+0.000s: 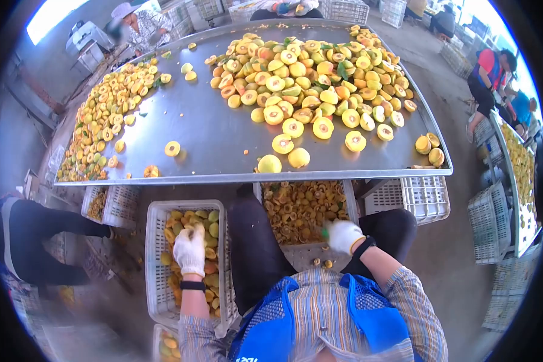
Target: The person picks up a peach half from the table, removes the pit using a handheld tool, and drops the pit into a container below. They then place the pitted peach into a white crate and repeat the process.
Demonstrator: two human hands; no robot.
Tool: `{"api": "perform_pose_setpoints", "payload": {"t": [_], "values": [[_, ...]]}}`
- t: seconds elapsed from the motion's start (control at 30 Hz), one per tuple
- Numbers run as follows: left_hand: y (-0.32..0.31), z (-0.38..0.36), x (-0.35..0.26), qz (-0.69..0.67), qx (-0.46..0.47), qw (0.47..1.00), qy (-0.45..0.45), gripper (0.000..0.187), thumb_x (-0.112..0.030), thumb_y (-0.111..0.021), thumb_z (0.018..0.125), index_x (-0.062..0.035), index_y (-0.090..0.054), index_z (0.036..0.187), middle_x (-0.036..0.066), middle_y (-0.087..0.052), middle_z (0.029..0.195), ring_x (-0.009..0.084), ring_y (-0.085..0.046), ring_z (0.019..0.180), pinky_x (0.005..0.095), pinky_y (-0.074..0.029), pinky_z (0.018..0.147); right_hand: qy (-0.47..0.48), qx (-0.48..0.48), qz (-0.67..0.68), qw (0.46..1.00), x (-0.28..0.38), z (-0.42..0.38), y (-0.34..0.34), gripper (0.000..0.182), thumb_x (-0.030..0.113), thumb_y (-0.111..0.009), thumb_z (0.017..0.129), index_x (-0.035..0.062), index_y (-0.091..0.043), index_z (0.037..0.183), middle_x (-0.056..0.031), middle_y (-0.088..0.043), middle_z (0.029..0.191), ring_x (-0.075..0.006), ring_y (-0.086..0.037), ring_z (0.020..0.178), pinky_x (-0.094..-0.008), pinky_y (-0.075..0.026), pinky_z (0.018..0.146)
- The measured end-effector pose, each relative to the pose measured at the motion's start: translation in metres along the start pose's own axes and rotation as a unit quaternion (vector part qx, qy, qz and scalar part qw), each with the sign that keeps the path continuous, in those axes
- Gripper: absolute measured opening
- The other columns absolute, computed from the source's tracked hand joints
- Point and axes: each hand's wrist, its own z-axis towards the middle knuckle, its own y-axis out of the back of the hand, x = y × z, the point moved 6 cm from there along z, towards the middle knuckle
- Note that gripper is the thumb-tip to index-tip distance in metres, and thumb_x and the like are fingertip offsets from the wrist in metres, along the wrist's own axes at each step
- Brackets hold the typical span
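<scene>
My left hand point(190, 250), in a white glove, is over a white crate point(152, 265) of yellow and green fruit halves. Its fingers are curled together at the fruit, and what they hold is too small to make out. My right hand point(344, 236), also gloved, is closed around a small tool with a green part point(325, 232), beside the crate of brown-yellow pits and scraps point(301, 211) between my knees. On the metal table point(193, 120) in front lies a large pile of halved yellow fruit point(301, 78), with a second pile point(102, 120) along its left side.
The table's front edge point(253, 177) runs above my knees. White crates stand under it at both sides. At the left is a person's dark-clothed leg point(54, 235). Other people work behind the table and at another fruit table point(519, 175) on the right.
</scene>
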Motion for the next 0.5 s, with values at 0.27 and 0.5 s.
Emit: {"api": "perform_pose_setpoints", "payload": {"t": [0.27, 0.5], "values": [[-0.072, 0.021, -0.228, 0.099, -0.014, 0.918, -0.383, 0.048, -0.04, -0.075, 0.08, -0.0088, -0.064, 0.116, 0.013, -0.067, 0.108, 0.0355, -0.065, 0.101, 0.0452, -0.053, 0.089, 0.105, 0.05, 0.014, 0.993, 0.032, -0.005, -0.003, 0.025, 0.02, -0.061, 0.081, 0.0045, -0.068, 0.099, -0.0181, -0.072, 0.088, -0.036, -0.072, 0.084, -0.0498, -0.056, 0.07], [-0.14, 0.058, -0.259, 0.252, 0.251, 0.893, -0.275, 0.07, -0.052, -0.076, 0.073, -0.0022, -0.06, 0.119, 0.02, -0.07, 0.112, 0.0335, -0.066, 0.109, 0.0424, -0.051, 0.093, 0.11, -0.032, 0.062, 0.992, 0.038, -0.026, 0.021, 0.021, 0.023, -0.062, 0.083, 0.0056, -0.065, 0.094, -0.0199, -0.07, 0.077, -0.0392, -0.07, 0.07, -0.0497, -0.054, 0.063]]}}
